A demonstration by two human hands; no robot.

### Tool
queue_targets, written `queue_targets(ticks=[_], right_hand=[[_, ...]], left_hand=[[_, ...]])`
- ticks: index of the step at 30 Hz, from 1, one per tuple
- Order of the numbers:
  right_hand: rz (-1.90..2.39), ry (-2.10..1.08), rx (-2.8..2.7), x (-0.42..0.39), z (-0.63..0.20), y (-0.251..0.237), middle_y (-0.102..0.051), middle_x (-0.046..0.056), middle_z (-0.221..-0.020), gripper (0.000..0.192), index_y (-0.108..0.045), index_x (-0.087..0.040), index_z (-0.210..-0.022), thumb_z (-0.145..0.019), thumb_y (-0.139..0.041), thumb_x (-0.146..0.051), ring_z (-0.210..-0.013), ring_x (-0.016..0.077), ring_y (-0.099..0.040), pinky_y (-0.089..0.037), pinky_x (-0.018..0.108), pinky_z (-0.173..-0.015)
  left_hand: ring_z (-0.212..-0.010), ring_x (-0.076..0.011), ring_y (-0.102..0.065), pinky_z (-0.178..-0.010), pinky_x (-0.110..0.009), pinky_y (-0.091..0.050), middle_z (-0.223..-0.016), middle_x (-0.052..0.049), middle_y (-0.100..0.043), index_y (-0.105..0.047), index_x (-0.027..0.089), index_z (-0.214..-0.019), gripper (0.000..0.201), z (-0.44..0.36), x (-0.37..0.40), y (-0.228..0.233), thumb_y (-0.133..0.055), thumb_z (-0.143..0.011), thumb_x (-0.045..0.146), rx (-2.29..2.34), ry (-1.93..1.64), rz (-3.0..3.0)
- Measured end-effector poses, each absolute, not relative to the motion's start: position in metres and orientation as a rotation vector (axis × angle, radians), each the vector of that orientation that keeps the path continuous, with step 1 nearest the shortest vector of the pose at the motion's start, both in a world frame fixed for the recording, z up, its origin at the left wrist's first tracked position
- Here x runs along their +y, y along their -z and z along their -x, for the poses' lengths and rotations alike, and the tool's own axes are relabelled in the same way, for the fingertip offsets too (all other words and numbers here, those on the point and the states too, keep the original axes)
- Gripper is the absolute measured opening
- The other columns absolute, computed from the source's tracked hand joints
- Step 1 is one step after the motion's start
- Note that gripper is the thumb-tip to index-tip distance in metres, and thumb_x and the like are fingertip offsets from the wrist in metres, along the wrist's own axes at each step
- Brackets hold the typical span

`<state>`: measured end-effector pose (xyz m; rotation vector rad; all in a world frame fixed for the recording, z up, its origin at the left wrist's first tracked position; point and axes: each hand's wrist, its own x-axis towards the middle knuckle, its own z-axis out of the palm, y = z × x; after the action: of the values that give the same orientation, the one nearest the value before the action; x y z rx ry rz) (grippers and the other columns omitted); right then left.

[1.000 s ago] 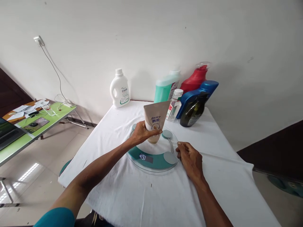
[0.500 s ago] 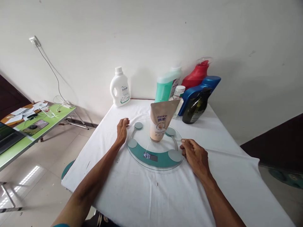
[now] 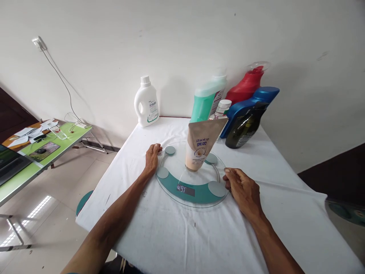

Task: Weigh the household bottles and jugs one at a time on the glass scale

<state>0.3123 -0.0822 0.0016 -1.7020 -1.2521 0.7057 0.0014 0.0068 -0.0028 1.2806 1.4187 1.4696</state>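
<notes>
Tube [image 3: 201,146]: a tan squeeze tube with "Rejoice" printed in purple, standing cap-down with its wide crimped end up, leaning a little toward the right of the frame.
Tube place: centre of the frame, on the glass plate of the scale [image 3: 171,182], between its two far round pads.
Scale: round clear glass with a teal band along the near edge, four grey pads and a small lit display; the digits are too small to read surely.
Left hand [image 3: 152,158]: flat on the white cloth of the bench [image 3: 176,243], fingers loosely spread, grip wide and holding nothing, fingertips at the left rim of the scale.
Right hand [image 3: 243,190]: fingers curled against the right rim of the scale, grip narrow; whether it pinches the glass I cannot tell.
Tube to grips: it stands free between the two hands, touched by neither, and a little above them in the frame.
Behind: a white jug [image 3: 146,102] in the upper middle; green [image 3: 207,99], red [image 3: 246,85], blue [image 3: 251,104] and dark [image 3: 242,129] bottles crowded at upper right.
</notes>
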Motion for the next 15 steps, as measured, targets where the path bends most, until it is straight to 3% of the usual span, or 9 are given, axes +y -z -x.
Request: queue_targets(ticks=[15], right_hand=[[1.713,-0.720,-1.233,-0.0815,-0.3129,0.0004,-0.076,0.006,-0.078,0.043,-0.068,-0.025,-0.094,-0.087,-0.057,-0.066,-0.066,0.0227,-0.068,-0.053,0.034,-0.066]], left_hand=[[-0.111,-0.0290,-0.077,-0.104,-0.046,-0.058,-0.110,-0.015,-0.080,-0.072,0.019,-0.105,0.059,-0.0003,0.0080,0.0059,-0.049,-0.101,0.074,1.443,-1.470,-1.298]])
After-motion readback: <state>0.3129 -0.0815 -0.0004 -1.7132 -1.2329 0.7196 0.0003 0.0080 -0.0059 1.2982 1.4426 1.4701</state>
